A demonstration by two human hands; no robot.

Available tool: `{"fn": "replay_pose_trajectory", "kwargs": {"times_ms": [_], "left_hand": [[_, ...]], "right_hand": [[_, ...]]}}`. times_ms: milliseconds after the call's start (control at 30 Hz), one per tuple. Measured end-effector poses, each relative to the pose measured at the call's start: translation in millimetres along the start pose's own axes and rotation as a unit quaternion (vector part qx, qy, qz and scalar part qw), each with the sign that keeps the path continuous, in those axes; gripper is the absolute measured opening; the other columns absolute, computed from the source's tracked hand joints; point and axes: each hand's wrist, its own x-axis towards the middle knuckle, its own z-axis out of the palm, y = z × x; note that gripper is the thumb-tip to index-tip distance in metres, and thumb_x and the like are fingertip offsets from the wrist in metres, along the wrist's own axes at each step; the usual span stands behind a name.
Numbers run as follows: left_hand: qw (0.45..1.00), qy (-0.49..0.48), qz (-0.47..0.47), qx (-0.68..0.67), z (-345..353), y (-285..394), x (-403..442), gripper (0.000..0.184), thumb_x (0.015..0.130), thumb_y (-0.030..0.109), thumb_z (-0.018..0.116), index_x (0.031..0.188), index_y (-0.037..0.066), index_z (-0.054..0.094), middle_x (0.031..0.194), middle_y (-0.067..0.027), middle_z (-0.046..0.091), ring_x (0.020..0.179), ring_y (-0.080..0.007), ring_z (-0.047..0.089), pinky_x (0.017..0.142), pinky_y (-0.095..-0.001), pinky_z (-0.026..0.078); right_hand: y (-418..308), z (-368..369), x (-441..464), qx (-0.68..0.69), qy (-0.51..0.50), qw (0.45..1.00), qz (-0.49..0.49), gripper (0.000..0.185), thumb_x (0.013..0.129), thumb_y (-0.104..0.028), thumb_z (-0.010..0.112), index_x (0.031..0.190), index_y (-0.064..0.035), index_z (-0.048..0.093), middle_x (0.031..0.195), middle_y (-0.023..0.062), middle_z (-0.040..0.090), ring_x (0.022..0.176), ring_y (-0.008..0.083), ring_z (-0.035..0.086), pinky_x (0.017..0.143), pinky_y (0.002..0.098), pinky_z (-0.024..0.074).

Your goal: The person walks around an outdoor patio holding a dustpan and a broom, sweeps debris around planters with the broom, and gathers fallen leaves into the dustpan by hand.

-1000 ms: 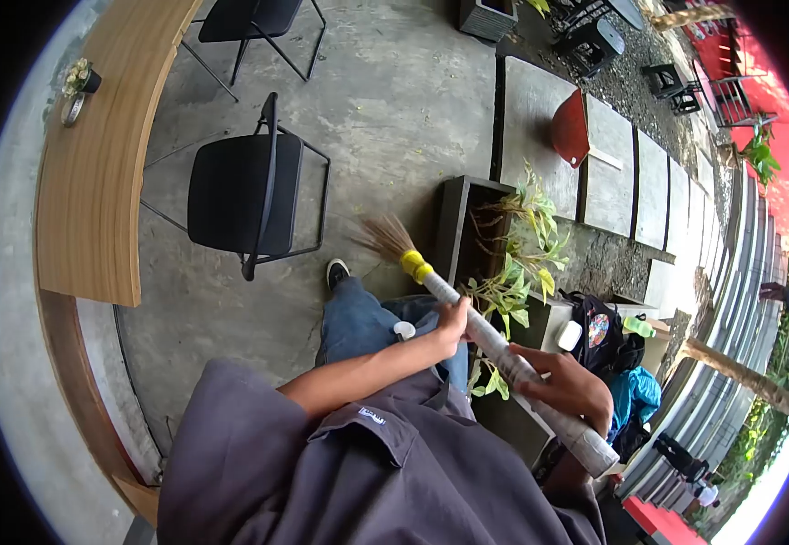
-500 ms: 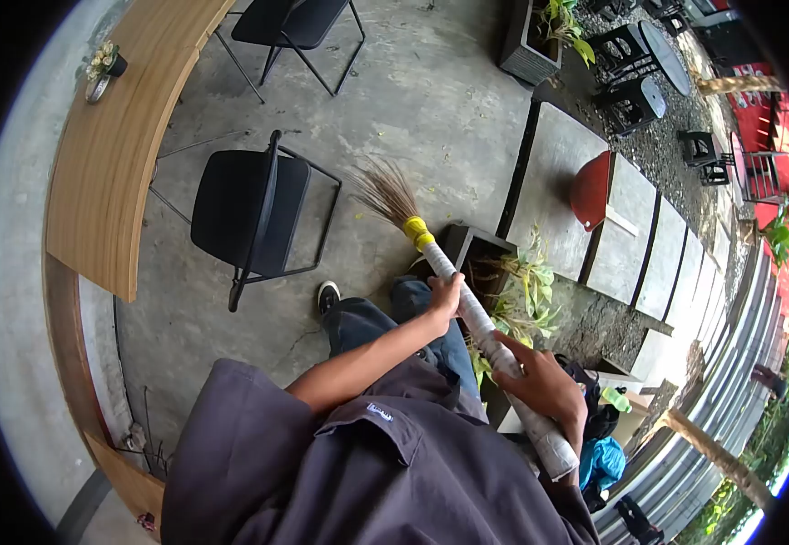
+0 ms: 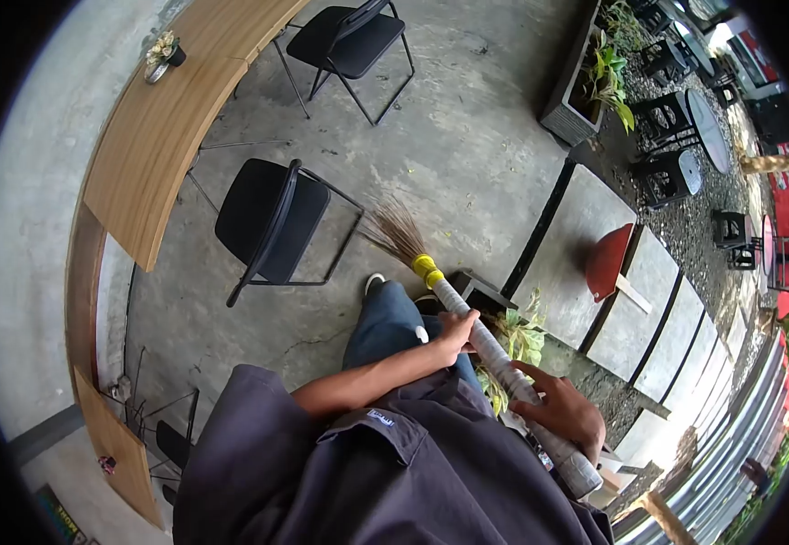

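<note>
A stick broom (image 3: 488, 348) slants across the view in front of my body, its long handle wrapped in pale material. Its thin brown bristles fan out beyond a yellow band, close to the concrete floor. My left hand (image 3: 458, 334) is closed around the handle, a little behind the yellow band. Nearer the handle's butt end, my right hand (image 3: 562, 409) curls over it, with some fingers hidden behind the handle. Just left of the bristles stands a black folding chair (image 3: 263, 222).
Another black chair (image 3: 349, 41) stands by the wooden counter (image 3: 160, 136), which holds a small potted plant (image 3: 163, 54). To the right are planters (image 3: 571, 113), concrete slabs (image 3: 585, 218), a red dustpan (image 3: 609, 262) and black stools (image 3: 671, 177) on gravel.
My view has shifted, so the counter, chairs and dustpan appear farther right. Both hands stay on the broom, and its bristles now appear nearer the closer chair.
</note>
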Motion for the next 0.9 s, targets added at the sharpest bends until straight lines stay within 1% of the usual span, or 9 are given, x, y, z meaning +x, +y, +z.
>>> {"fn": "replay_pose_trajectory", "kwargs": {"times_ms": [200,267,400,467,533,600,733,800,900], "left_hand": [[1.0,-0.014,0.021,0.015,11,24,26,0.056,0.087,0.04,0.064,0.12,0.008,0.031,0.101,-0.0067,0.053,0.087,-0.0195,0.06,0.067,-0.0439,0.055],[0.999,0.019,0.03,-0.009,24,45,16,0.057,0.086,0.038,0.065,0.119,0.008,0.029,0.101,-0.0075,0.052,0.086,-0.0191,0.061,0.066,-0.0439,0.056],[0.999,0.008,0.039,-0.014,33,67,44,0.055,0.085,0.04,0.065,0.117,0.009,0.033,0.096,-0.0101,0.054,0.077,-0.023,0.061,0.059,-0.0439,0.055],[0.999,-0.008,0.029,-0.019,39,81,65,0.052,0.085,0.042,0.065,0.114,0.007,0.04,0.094,-0.0106,0.055,0.076,-0.0238,0.062,0.058,-0.0441,0.054],[1.0,-0.002,0.005,-0.017,48,103,81,0.056,0.085,0.044,0.066,0.116,0.006,0.039,0.097,-0.0121,0.055,0.078,-0.0255,0.062,0.058,-0.0461,0.055],[1.0,0.005,0.007,-0.013,58,127,90,0.061,0.084,0.045,0.066,0.119,0.004,0.037,0.1,-0.0139,0.055,0.082,-0.0274,0.063,0.059,-0.0481,0.056],[0.998,-0.051,-0.016,-0.013,74,190,116,0.059,0.085,0.043,0.066,0.121,0.007,0.036,0.104,-0.0127,0.055,0.086,-0.0275,0.062,0.065,-0.0505,0.056],[0.996,-0.082,-0.019,-0.009,78,230,116,0.057,0.085,0.04,0.066,0.121,0.008,0.036,0.104,-0.0115,0.056,0.09,-0.0262,0.061,0.068,-0.0503,0.056],[0.992,-0.118,-0.019,0.028,75,282,126,0.052,0.085,0.04,0.065,0.118,0.009,0.039,0.101,-0.0091,0.055,0.088,-0.0241,0.061,0.069,-0.05,0.055]], "right_hand": [[-8,-10,16,-0.009,0.027,0.999,-0.043,0.073,0.082,-0.043,0.069,0.144,-0.0173,0.04,0.11,0.0244,0.066,0.099,0.0365,0.066,0.091,0.043,0.0483],[-18,-21,19,0.02,0.023,1.0,-0.004,0.074,0.081,-0.043,0.07,0.144,-0.017,0.04,0.111,0.0244,0.066,0.1,0.0351,0.066,0.091,0.0434,0.0484],[-24,-43,38,0.029,0.039,0.999,-0.017,0.076,0.079,-0.039,0.074,0.144,-0.0155,0.041,0.109,0.025,0.066,0.098,0.0336,0.068,0.087,0.0416,0.0503],[-36,-59,50,0.024,0.038,0.999,-0.024,0.078,0.078,-0.039,0.074,0.144,-0.0134,0.04,0.107,0.0244,0.067,0.096,0.0324,0.069,0.085,0.0405,0.0511],[-51,-78,59,0.014,0.057,0.998,-0.009,0.074,0.082,-0.028,0.073,0.145,-0.014,0.038,0.097,0.0188,0.071,0.087,0.0219,0.069,0.078,0.0357,0.0508],[-62,-100,71,0.017,0.059,0.998,-0.012,0.074,0.082,-0.028,0.073,0.145,-0.0134,0.038,0.098,0.0188,0.071,0.087,0.022,0.069,0.079,0.0358,0.0507],[-94,-148,93,0.023,0.075,0.997,0.008,0.072,0.083,-0.035,0.072,0.144,-0.014,0.039,0.102,0.0204,0.07,0.089,0.025,0.069,0.08,0.0377,0.0504],[-115,-172,103,0.008,0.091,0.996,0.005,0.077,0.082,-0.045,0.071,0.144,-0.012,0.039,0.106,0.0239,0.068,0.095,0.0314,0.069,0.084,0.0408,0.0509],[-140,-200,116,0.027,0.105,0.994,-0.008,0.077,0.082,-0.048,0.07,0.144,-0.0132,0.04,0.107,0.0243,0.067,0.098,0.0333,0.068,0.085,0.0426,0.0503]]}}
